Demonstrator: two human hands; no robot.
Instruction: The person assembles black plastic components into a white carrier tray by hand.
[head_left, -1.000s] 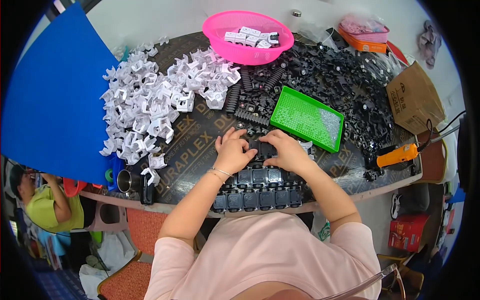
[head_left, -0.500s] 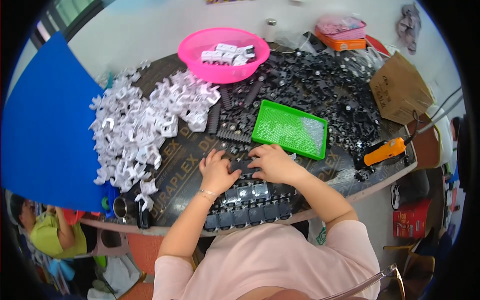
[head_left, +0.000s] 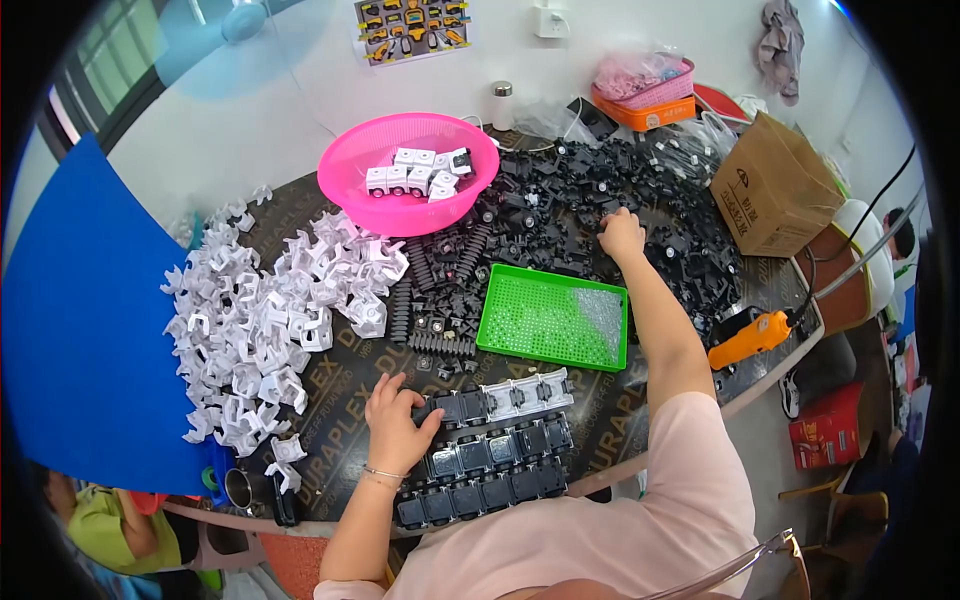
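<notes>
Head view shows the round dark table (head_left: 340,370) with a change in the hands: a moment ago both lay together on the rows of assembled pieces at the near edge, and now they are well apart. The heap of black parts (head_left: 600,200) fills the far right of the table, and the right hand (head_left: 622,234) has stretched out to its near edge, fingers curled down onto the parts; whether they have closed on one I cannot tell. That reach looks like fetching a fresh piece for the rows. The pile of white brackets (head_left: 265,320) lies at left, the pink basket (head_left: 408,182) of white blocks beyond it, the green tray (head_left: 545,318) in the middle. The rows of black and silver assemblies (head_left: 490,450) stay at the near edge. The left hand (head_left: 397,425) has stayed there, fingers spread and pressing the left end of the top row, steadying rather than gripping it.
</notes>
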